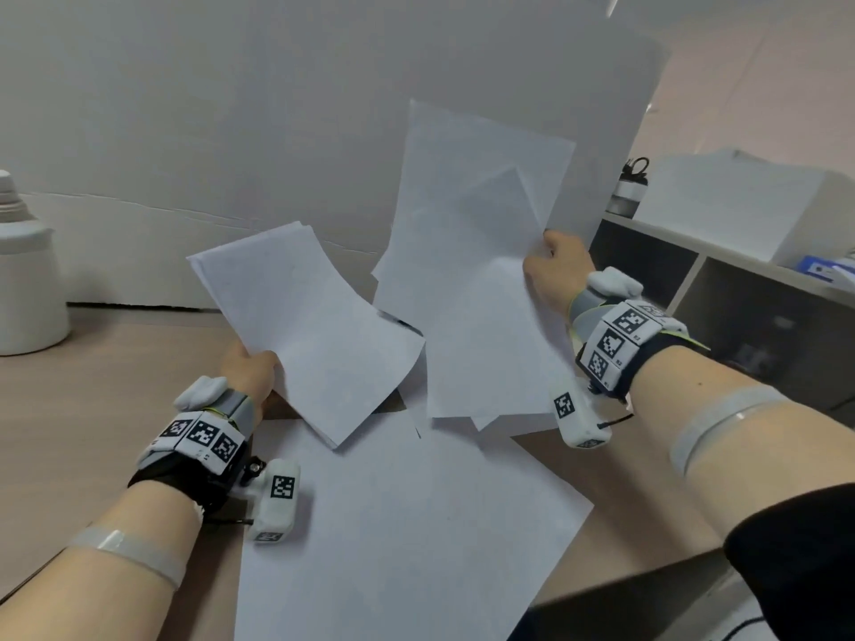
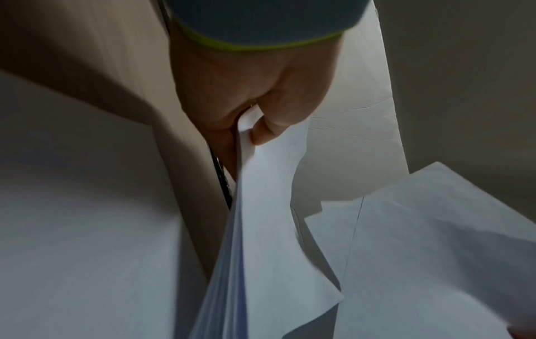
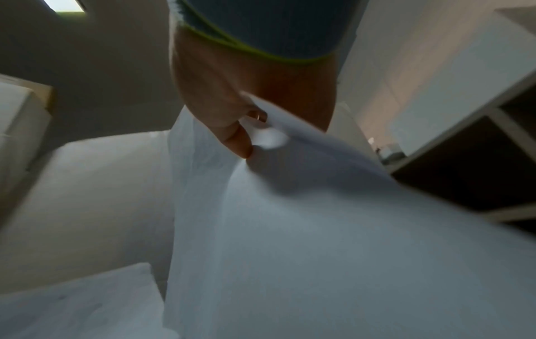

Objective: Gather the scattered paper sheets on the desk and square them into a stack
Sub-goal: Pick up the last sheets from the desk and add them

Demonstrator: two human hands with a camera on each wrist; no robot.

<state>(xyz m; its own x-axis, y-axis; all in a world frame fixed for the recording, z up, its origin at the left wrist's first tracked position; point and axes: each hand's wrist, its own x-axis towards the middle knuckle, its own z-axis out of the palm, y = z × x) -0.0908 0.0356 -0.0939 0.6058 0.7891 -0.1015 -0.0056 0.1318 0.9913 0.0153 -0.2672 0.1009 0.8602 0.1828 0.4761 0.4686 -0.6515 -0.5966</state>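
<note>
The left hand (image 1: 247,370), at lower left of the head view, pinches a small bundle of white sheets (image 1: 307,330) by its edge, thumb on top, the bundle curving up and clear of the tabletop (image 1: 92,386). In the left wrist view the thumb (image 2: 269,128) presses the paper edge against the fingers behind it. The right hand (image 1: 557,270), at centre right, grips a second, looser bundle of sheets (image 1: 472,279) along its right edge, held nearly upright, its sheets fanned out of line. Between and below both bundles, a large white sheet (image 1: 398,525) lies flat on the tabletop. A white container (image 1: 27,279) stands at far left; a shelf unit (image 1: 721,289) fills the right side.
</note>
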